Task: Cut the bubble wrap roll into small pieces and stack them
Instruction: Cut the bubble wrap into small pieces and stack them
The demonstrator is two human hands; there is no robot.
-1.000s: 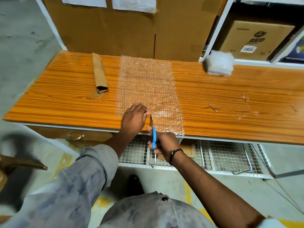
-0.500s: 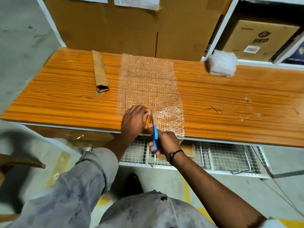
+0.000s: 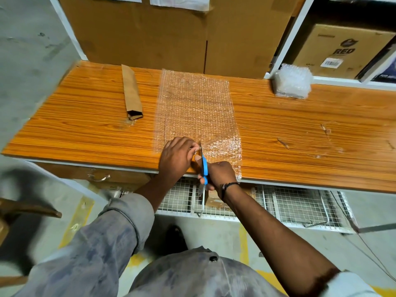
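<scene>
I look down on a long orange wood-grain desk (image 3: 300,129). A clear sheet of bubble wrap (image 3: 197,108) lies flat across it, running from the back edge to the front edge, a little left of the desk's middle. Its near end hangs slightly over the front edge.

Both hands meet on the wrap at the front edge. My left hand (image 3: 176,157) lies on the sheet's near left part, fingers curled, with the fingertips pinching the wrap just left of the blade. My right hand (image 3: 220,174) sits at the front edge, partly off the desk, fingers and thumb closed through the blue handles of the scissors (image 3: 204,166). The blades point toward the back edge and stand in the wrap just past its near end, between the two hands. I cannot tell how far the blades are parted. Most of the sheet lies beyond the blade tip; a narrower strip lies to the right of the scissors, beside the right hand.

A stack (image 3: 292,81) of cut bubble pieces sits at the back edge, well right of the sheet. A flat brown paper sleeve (image 3: 131,93) lies left of the wrap, near the back left corner. Cardboard boxes (image 3: 171,33) stand behind the desk. A white wire rack (image 3: 278,204) hangs under the front edge.
</scene>
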